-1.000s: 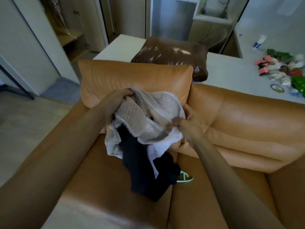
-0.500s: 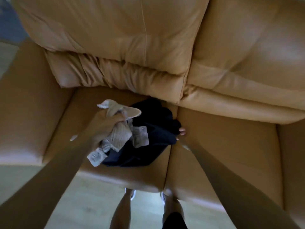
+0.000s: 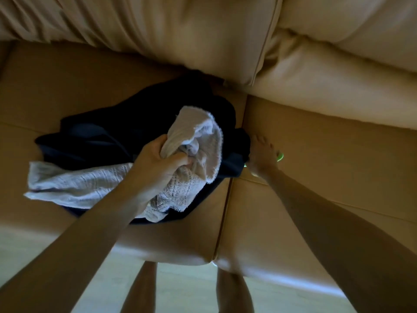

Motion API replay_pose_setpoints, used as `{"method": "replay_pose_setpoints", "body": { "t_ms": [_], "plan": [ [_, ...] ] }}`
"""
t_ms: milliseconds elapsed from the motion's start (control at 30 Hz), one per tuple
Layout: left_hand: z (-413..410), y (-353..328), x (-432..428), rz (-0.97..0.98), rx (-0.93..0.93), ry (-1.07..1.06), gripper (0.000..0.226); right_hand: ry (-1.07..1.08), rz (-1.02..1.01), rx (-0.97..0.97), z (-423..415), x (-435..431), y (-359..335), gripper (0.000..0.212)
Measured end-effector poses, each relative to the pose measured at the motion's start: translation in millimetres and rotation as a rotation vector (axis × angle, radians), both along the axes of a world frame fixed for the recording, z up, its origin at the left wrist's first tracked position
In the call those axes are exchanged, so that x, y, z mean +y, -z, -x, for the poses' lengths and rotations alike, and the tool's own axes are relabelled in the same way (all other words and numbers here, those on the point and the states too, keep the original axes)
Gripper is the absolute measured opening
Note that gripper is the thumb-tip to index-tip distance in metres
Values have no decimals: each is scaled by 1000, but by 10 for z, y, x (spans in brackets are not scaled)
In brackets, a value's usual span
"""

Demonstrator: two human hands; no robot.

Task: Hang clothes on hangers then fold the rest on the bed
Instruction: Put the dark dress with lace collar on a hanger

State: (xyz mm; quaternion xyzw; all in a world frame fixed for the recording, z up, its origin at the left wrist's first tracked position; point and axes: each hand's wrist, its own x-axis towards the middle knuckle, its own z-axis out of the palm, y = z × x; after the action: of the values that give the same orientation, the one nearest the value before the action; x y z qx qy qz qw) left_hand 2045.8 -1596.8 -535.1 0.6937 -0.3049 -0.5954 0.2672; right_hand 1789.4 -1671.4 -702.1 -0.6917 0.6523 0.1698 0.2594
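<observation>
Left hand (image 3: 158,166) clamps the white lace garment (image 3: 198,132), trailing toward 8 o'clock over the dark garment (image 3: 108,136); right hand (image 3: 261,155), at 3 o'clock, reaches over a green object (image 3: 280,157), grip unclear.

Left hand (image 3: 158,164) around white lace garment (image 3: 198,125) over dark clothes (image 3: 108,136) on sofa (image 3: 327,159); right hand (image 3: 261,157) at green object (image 3: 280,157).

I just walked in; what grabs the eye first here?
A left hand grips a bunched white lace garment in the middle of the view, lying on a dark navy garment spread over the tan sofa seat. To its right, the right hand rests at the cushion seam, over a small bright green object.
</observation>
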Motion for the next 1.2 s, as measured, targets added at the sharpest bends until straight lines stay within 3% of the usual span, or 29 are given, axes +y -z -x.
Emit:
{"method": "replay_pose_setpoints", "body": {
  "t_ms": [200, 267, 500, 600, 767, 867, 1033, 1200],
  "plan": [
    [38, -20, 5, -2, -2, -33, 22, 164, 81, -49, 139, 103, -11, 35],
    [1, -120, -32, -3, -8, -31, 24, 157, 86, 12, 252, 106, -200, 25],
    [31, -792, -247, 35, -88, 16, 20, 201, 218, 201, 735, 39, -1522, 28],
    [29, -1169, -329, 62, -105, 3, 20, 278, 235, 229, 861, 27, -2193, 37],
    [-15, -1875, -433, 108, -134, 0, 22, 430, 343, 240, 1103, 73, -3233, 34],
    [-39, -2353, -498, 148, -129, 23, 22, 494, 396, 89, 1185, 186, -3900, 31],
    [26, -2988, -623, 170, -68, 39, 26, 395, 496, -330, 1029, 494, -4649, 33],
    [15, -3668, -675, 236, -70, 13, 29, 528, 494, -917, 598, 857, -5247, 42]
  ]
}}
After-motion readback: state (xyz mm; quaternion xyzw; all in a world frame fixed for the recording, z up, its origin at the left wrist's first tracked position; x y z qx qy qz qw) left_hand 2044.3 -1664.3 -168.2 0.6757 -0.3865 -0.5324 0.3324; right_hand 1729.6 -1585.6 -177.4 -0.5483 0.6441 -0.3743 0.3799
